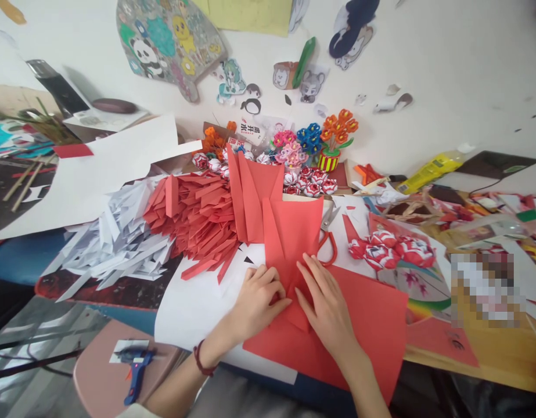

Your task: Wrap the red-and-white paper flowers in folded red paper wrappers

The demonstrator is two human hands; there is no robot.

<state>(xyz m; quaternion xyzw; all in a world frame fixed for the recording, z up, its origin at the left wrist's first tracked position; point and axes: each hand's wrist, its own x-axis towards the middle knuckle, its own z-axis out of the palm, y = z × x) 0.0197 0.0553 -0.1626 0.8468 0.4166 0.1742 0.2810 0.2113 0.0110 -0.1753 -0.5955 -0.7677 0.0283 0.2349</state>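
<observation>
A folded red paper piece [294, 223] lies in front of me on a larger red sheet [372, 313]. My left hand [261, 299], with a dark red band at the wrist, has its fingers curled and pressed together at the left edge of the folded piece; what its fingertips pinch is too small to make out. On the right side of the same piece my right hand [322, 296] rests with fingers stretched and thumb apart. Behind it stand other folded red sheets [254, 197]. Red-handled scissors [327, 244] lie partly hidden beyond my right hand.
Heaps of red folded strips [198, 215] and white folded strips [123, 232] lie to the left. Red-and-white paper balls [381, 249] sit right. A blue glue gun [137, 371] rests on a pink stool [93, 371]. A yellow bottle [433, 171] lies at the back right.
</observation>
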